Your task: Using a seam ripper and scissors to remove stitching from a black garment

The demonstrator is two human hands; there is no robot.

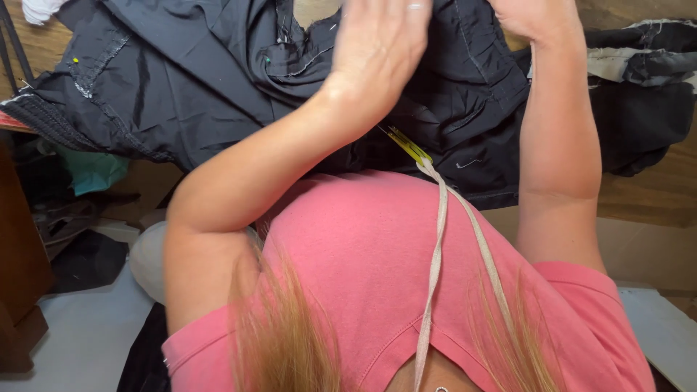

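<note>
Head view, looking down over the person's own chest. One dark garment [218,80] lies spread on the wooden tabletop [646,196], directly ahead of and beneath both raised hands, its long axis running left to right across the frame. The left hand [381,43] hovers flat above the cloth's middle, grip apart with fingers extended, closed on nothing. The right hand [534,16] rests at the garment's upper edge, mostly cut off by the frame, so whether its grip is clamped on the cloth cannot be told. The left hand appears nearer the cloth's centre. Count: one garment, two hands, one cream measuring tape [435,247] hanging from the neck, one green-headed pin [267,60] in the fabric.
</note>
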